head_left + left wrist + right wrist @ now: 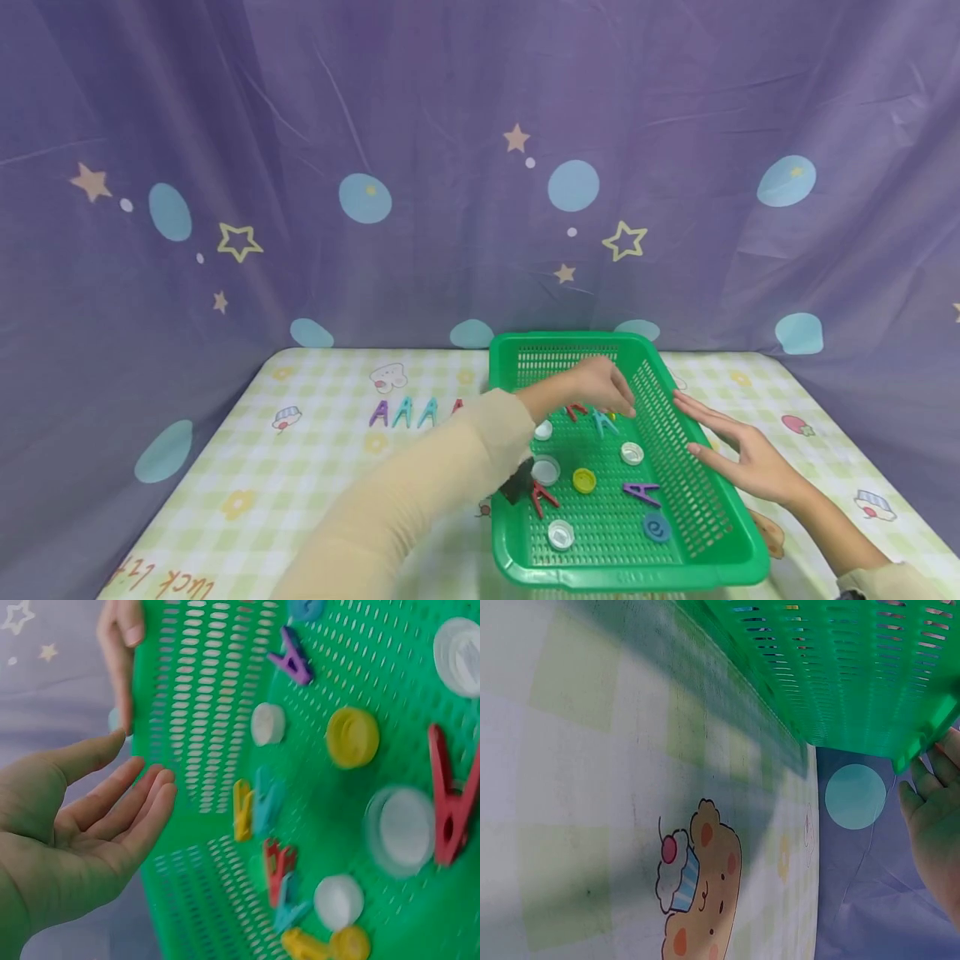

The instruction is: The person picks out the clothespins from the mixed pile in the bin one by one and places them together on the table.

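My left hand (pixel 602 386) is over the far part of a green plastic basket (pixel 504 533). In the left wrist view its fingers are loosely bent, apart from the thumb, and nothing is between them. Below it in the basket lie a teal clothespin (pixel 603 423), a red clothespin (pixel 576 411) and a yellow clothespin (pixel 242 810). Nearer the front are a purple clothespin (pixel 641 493), another red clothespin (pixel 543 498), a yellow bottle cap (pixel 584 481), a blue cap (pixel 657 527) and several white caps (pixel 560 535). Against the basket's right rim, my right hand (pixel 753 457) rests with fairly straight fingers.
Left of the basket, a purple clothespin (pixel 379 413), two teal clothespins (pixel 428 412) and a partly hidden red clothespin (pixel 457 406) stand in a row on the checked tablecloth (pixel 315 475). A purple curtain (pixel 450 275) hangs behind the table.
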Available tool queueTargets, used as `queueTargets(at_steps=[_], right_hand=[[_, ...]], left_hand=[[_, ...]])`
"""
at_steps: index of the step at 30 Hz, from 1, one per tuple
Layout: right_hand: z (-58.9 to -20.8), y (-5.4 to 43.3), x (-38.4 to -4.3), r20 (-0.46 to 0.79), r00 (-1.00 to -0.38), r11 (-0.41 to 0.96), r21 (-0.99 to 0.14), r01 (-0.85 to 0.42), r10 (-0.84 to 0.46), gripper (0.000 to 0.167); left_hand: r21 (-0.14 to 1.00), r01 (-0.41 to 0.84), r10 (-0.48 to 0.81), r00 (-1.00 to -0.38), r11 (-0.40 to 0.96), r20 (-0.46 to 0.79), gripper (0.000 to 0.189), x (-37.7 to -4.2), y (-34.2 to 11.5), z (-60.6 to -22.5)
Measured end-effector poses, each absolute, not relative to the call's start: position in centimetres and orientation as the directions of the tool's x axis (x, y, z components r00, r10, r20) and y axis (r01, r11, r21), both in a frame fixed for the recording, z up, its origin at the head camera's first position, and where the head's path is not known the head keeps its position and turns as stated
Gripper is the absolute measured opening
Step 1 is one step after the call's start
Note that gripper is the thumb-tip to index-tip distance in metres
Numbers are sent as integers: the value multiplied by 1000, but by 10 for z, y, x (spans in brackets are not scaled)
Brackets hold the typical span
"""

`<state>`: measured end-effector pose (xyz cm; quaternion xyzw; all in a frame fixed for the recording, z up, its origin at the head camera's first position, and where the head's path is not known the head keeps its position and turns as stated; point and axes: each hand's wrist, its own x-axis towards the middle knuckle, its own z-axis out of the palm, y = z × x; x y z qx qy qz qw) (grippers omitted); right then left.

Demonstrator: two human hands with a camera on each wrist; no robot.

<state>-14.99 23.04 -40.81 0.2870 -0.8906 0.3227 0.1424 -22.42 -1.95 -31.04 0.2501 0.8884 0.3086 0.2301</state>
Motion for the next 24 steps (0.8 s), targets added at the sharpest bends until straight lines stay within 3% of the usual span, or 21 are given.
queueTargets(at_steps=[5,16,24], right_hand=[[-409,230,-149,434,-801,630,-499,-594,-412,62],[-409,231,-151,439,-794,624,-496,-604,-420,62],[-410,232,-153,445,-788,618,-493,-612,-426,62]], left_hand=[[651,254,578,-740,715,-345,23,-220,-4,-332],[589,284,593,-675,757,-438,23,-209,7,-371],[386,463,596,-705,797,-385,18,-199,16,-387]])
